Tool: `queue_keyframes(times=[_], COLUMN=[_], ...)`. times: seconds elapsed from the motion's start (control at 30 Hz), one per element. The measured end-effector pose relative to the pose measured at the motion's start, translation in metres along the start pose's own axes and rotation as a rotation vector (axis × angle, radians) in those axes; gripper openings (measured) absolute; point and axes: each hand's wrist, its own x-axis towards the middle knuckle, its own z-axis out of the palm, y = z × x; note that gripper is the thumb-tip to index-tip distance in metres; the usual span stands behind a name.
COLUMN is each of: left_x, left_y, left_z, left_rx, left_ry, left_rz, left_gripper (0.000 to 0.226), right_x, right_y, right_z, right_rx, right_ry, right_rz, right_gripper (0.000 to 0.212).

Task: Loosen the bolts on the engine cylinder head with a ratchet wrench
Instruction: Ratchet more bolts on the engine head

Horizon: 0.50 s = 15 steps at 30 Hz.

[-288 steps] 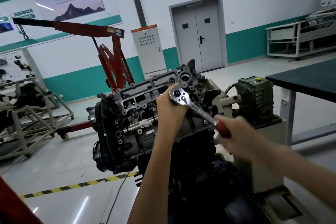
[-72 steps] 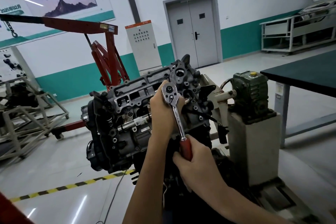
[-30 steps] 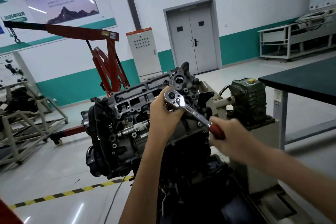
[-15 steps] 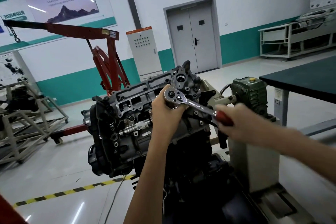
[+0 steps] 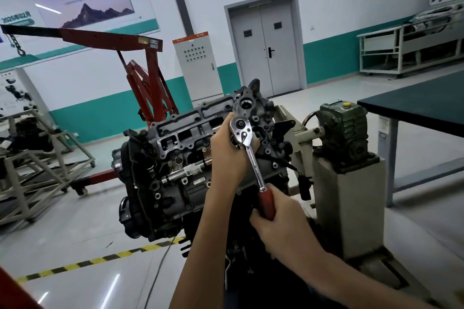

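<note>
A dark engine with its cylinder head (image 5: 185, 133) facing up and left sits on a stand in the middle of the view. A chrome ratchet wrench (image 5: 251, 155) with a red handle stands on the head, its round head at the top and the handle pointing down toward me. My left hand (image 5: 228, 153) wraps around the wrench's head and steadies it against the engine. My right hand (image 5: 278, 218) grips the red handle below. The bolt under the wrench head is hidden by my left hand.
A green gearbox (image 5: 344, 130) on a grey pedestal (image 5: 351, 208) stands right of the engine. A dark-topped table (image 5: 416, 105) is at the right. A red engine hoist (image 5: 148, 78) stands behind, a metal frame (image 5: 37, 170) at the left, yellow-black floor tape (image 5: 100, 258) below.
My right hand has swung the red handle down from pointing out to the right to pointing nearly straight down toward me. My left hand stays on the wrench head.
</note>
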Motion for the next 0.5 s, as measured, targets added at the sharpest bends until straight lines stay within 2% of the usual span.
queue_keyframes(times=[0.1, 0.27, 0.37, 0.43, 0.5], left_x=[0.000, 0.005, 0.005, 0.005, 0.005], left_y=[0.001, 0.001, 0.001, 0.002, 0.002], left_z=[-0.002, 0.001, -0.001, -0.004, -0.006], left_rx=[-0.043, -0.060, -0.102, -0.096, -0.074], left_ry=[-0.001, 0.019, -0.007, -0.029, -0.043], left_rz=[-0.016, -0.064, -0.074, -0.087, -0.075], left_gripper=[0.038, 0.044, 0.044, 0.040, 0.038], right_x=[-0.001, 0.037, 0.082, 0.105, 0.111], right_y=[-0.001, 0.003, -0.009, -0.021, -0.023], right_z=[0.010, -0.075, -0.125, -0.139, -0.139], right_rx=[0.031, -0.507, -0.846, -0.986, -1.013], right_ry=[-0.022, -0.142, -0.229, -0.212, -0.183], right_rz=[0.000, -0.209, -0.329, -0.438, -0.456], right_gripper=[0.025, 0.035, 0.014, 0.012, 0.013])
